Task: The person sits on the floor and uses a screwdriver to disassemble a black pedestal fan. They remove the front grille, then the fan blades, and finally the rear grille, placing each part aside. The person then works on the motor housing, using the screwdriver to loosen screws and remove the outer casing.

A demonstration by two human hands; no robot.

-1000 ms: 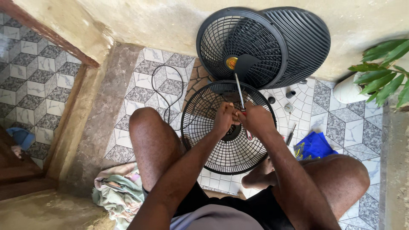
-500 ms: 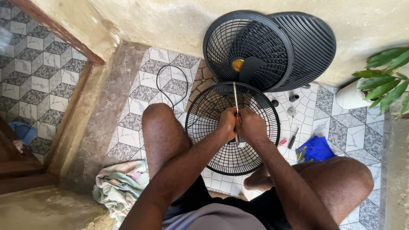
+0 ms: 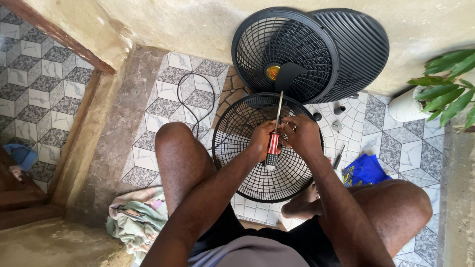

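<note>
A black wire fan guard (image 3: 247, 148) lies flat on the tiled floor between my knees. My left hand (image 3: 261, 141) is wrapped around the red-and-white handle of a screwdriver (image 3: 273, 143), whose metal shaft points up and away from me. My right hand (image 3: 302, 134) is curled beside the handle at the guard's centre, fingers touching the screwdriver near its collar. A ring shows on one finger. Whatever sits under the hands at the hub is hidden.
Two more black fan grilles (image 3: 297, 49) with a yellow hub lean against the wall. A black cord (image 3: 195, 99) loops on the tiles. Small loose parts (image 3: 337, 117) and a second tool (image 3: 339, 157) lie right of the guard, a blue cloth (image 3: 363, 170), a potted plant (image 3: 445, 84), crumpled rags (image 3: 136, 220).
The screwdriver's red handle has come into plain view in my left hand, and both hands have shifted slightly over the guard's centre. The camera view has drifted a little.
</note>
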